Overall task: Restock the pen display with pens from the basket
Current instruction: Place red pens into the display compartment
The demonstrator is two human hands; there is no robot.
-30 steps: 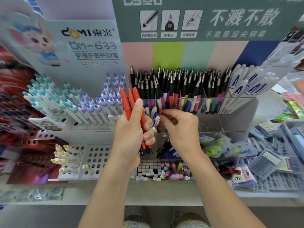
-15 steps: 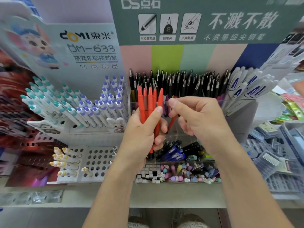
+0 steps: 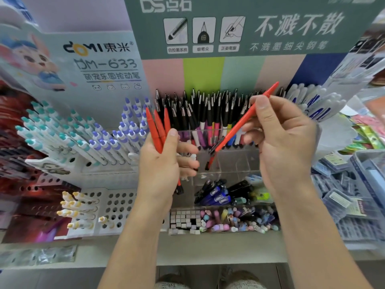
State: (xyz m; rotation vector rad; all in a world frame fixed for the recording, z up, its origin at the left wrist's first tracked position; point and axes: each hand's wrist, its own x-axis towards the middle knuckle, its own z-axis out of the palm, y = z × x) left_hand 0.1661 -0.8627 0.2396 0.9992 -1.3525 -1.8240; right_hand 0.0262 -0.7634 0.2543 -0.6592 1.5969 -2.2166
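My left hand [image 3: 164, 165] grips a bundle of red pens [image 3: 158, 130], their tops fanning upward in front of the display. My right hand [image 3: 285, 138] pinches a single red pen [image 3: 239, 126], held slanted with its black tip down over the clear acrylic pen display [image 3: 229, 163]. The display's top row is packed with black-capped pens [image 3: 208, 113]. Below the red pen's tip the clear compartment looks bare. No basket is visible.
White pens with teal and purple tops [image 3: 83, 136] fill the rack on the left. White and blue pens [image 3: 312, 105] lean at the right. Lower compartments hold blue pens [image 3: 218, 195] and erasers [image 3: 225, 222]. Packaged refills [image 3: 343, 195] lie at the right.
My right hand has pulled one red pen out of the bundle and moved it right and up, tilting it. The left hand's bundle stays in place with fewer pens.
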